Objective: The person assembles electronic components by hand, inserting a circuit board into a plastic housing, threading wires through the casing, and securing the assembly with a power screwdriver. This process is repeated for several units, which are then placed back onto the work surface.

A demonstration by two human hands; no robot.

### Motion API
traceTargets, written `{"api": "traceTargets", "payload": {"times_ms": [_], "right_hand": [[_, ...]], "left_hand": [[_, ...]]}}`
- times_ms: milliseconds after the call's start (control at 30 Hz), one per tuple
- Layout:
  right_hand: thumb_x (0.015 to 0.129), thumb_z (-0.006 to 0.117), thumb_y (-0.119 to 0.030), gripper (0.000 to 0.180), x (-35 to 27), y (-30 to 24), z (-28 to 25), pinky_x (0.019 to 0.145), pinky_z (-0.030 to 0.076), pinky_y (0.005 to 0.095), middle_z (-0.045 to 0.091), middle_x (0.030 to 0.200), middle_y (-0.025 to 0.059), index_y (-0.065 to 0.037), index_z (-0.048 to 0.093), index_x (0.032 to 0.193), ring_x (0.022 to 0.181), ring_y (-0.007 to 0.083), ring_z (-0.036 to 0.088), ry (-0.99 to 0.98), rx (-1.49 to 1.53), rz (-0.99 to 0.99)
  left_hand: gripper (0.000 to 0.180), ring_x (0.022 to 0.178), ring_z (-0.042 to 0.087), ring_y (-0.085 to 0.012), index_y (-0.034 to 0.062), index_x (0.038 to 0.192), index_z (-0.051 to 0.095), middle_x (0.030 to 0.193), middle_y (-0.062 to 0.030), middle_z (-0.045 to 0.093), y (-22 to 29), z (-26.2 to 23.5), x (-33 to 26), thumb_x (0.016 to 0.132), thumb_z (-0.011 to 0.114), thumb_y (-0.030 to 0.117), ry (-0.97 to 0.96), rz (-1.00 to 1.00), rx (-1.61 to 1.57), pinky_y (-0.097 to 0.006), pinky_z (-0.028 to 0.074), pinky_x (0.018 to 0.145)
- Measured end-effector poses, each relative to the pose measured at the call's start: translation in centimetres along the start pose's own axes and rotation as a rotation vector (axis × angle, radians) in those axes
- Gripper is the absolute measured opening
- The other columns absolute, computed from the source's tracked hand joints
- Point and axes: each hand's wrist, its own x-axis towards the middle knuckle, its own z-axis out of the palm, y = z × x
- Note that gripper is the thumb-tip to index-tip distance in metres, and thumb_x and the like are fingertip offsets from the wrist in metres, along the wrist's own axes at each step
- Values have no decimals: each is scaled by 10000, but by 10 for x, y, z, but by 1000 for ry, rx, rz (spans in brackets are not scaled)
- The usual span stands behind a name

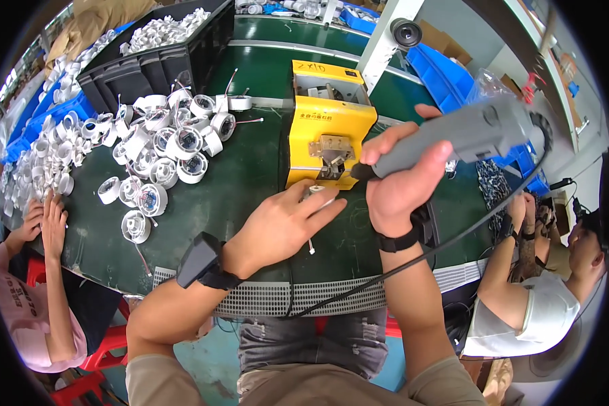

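My right hand is wrapped around a grey corded electric screwdriver. Its dark tip points left, close to the front of a yellow screw feeder standing on the green work surface. My left hand is just below the feeder, its fingers closed on a small white round part. Much of that part is hidden by the fingers, and a thin wire with a white plug hangs beneath. To the left of the feeder lies a pile of white round housings with wires.
A black crate of white parts stands at the back left, beside blue bins. Many screws lie at the right. The screwdriver's cable crosses my right forearm. Co-workers sit at the left and right.
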Motion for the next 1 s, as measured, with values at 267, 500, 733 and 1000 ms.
{"api": "traceTargets", "payload": {"times_ms": [267,500,733,1000], "right_hand": [[964,400,-488,528,17,18,20,468,415,277,488,598,79,15,427,1124,484,153,493,49,-65,26],[980,388,-451,487,17,24,24,462,410,279,489,587,72,15,439,1109,479,147,493,32,-109,83],[983,393,-441,460,17,26,26,460,411,279,481,569,71,6,441,1079,465,148,491,31,-104,81],[983,394,-448,453,18,24,24,449,411,295,474,566,72,-5,439,1066,458,155,488,16,-116,124]], "left_hand": [[397,931,628,-291,32,1255,521,1077,-101,585,11,7,-1,868,512,-54,105,-312,-517,-323,557,779],[367,886,652,-216,-12,1343,401,1043,-90,574,6,11,-2,981,413,54,-281,-969,-1576,-317,576,820],[359,879,656,-226,-46,1320,414,1050,-97,574,3,11,-1,978,427,59,-271,-1057,-1614,-327,575,827],[342,936,623,-210,-50,1298,426,1099,-109,545,4,14,0,976,424,67,-151,-1099,-1610,-340,583,840]]}}
